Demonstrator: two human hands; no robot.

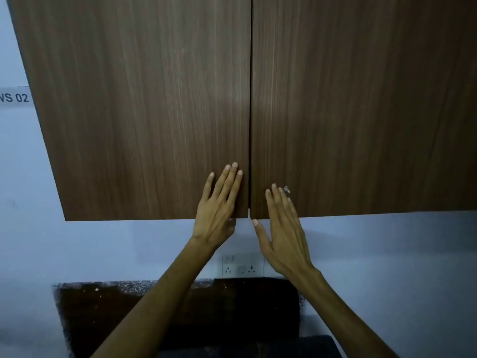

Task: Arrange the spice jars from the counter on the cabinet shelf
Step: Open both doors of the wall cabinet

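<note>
A wall cabinet with two brown wood-grain doors fills the upper view. Both the left door (144, 107) and the right door (361, 107) are closed, so the shelf inside is hidden. My left hand (219, 205) lies flat with straight fingers on the left door's lower right corner, its thumb under the bottom edge. My right hand (281, 228) has straight fingers against the right door's lower left corner, thumb just below the edge. No spice jars are in view.
Below the cabinet, a white socket panel (241, 266) sits on the pale blue wall. A dark speckled counter (108, 306) lies at the bottom. A label reading "WS 02" (14, 97) is stuck on the wall at the left.
</note>
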